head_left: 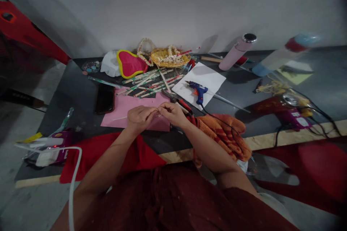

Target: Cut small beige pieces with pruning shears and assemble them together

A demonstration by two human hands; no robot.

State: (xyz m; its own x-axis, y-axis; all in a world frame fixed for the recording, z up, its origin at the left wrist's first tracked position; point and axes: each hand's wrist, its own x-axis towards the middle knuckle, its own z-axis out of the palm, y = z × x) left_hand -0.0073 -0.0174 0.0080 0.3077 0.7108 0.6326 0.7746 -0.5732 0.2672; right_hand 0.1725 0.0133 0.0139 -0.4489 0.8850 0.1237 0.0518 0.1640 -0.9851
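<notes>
My left hand (pixel 138 118) and my right hand (pixel 172 114) meet above a pink sheet (pixel 159 127), fingertips pinched together. Between them shows a small, pale thing (pixel 157 113), too small and blurred to name. A thin pale stick (pixel 119 118) juts out left of my left hand; whether it is held or lies on the sheet, I cannot tell. Just beyond my right hand are pliers with red handles (pixel 184 105). Behind both hands lie several wrapped chopsticks (pixel 146 82) in a loose pile.
A blue glue gun (pixel 200 92) rests on white paper (pixel 214 75). A phone (pixel 105 98) lies at left, an orange towel (pixel 219 130) at right. Along the wall stand a yellow basket (pixel 157 59), a pink flask (pixel 237 53) and a blurred bottle (pixel 279 56). Red cloth (pixel 108 151) covers the front edge.
</notes>
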